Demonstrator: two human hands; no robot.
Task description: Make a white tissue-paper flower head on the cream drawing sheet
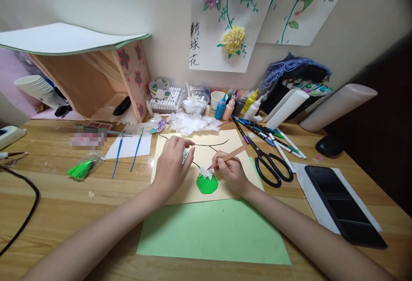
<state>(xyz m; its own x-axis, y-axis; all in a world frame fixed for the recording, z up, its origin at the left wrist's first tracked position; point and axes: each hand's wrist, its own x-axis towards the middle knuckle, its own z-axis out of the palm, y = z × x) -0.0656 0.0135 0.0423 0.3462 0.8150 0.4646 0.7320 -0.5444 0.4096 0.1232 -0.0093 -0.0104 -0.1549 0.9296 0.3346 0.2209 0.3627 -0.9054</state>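
Note:
My right hand point(229, 170) grips a flat brown wooden stick point(235, 153), its pointed end at a white ragged piece point(206, 173). That white piece lies on the upper edge of a bright green rounded shape point(207, 185), which looks like modelling clay. Both are on a cream sheet of paper point(180, 196) with black branch-like lines. Over the left part of this sheet hovers my left hand point(174, 161), thumb and fingers apart and bent. A small bluish speckled patch point(185, 155) shows between its thumb and fingers, partly hidden.
Under the cream sheet lies a green sheet point(212, 234). Black-handled scissors point(270, 165), several markers point(273, 135) and a black palette-like case point(341, 203) lie right. Two blue brushes point(118, 156) and green clay in plastic point(80, 169) lie left. White tissue point(193, 121) and paint bottles point(228, 107) line the back.

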